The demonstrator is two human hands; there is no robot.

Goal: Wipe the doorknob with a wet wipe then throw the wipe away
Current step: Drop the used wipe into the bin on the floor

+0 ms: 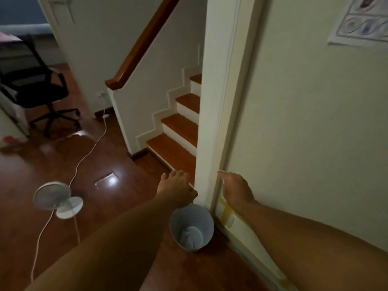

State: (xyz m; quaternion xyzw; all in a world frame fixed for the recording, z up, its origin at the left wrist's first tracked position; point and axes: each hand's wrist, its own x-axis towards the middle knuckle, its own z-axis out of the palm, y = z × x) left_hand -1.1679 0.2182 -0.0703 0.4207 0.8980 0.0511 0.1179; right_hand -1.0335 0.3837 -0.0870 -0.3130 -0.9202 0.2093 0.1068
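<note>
Nearest: two bare forearms, reaching forward from the bottom edge. Between them on the wood floor [117,164], a grey bin [192,225], upright, beside the skirting at the foot of the wall [315,122]. Inside the bin, at the bottom, a pale crumpled lump, probably the wipe [191,235]; blurred, not certain. Just beyond the bin: left hand [175,186], palm down, fingers loosely spread, empty, above the floor at the first stair. Right hand [236,190], relaxed, empty, index finger extended towards the white corner post [212,101]. Doorknob not in view. Near left: small white fan [56,199] on the floor, with cord [92,148] running far to a wall socket. Further: stairs [180,131] with wood handrail [142,45]. Far left: black office chair [39,91]. Far right, on the wall: poster [363,19].
</note>
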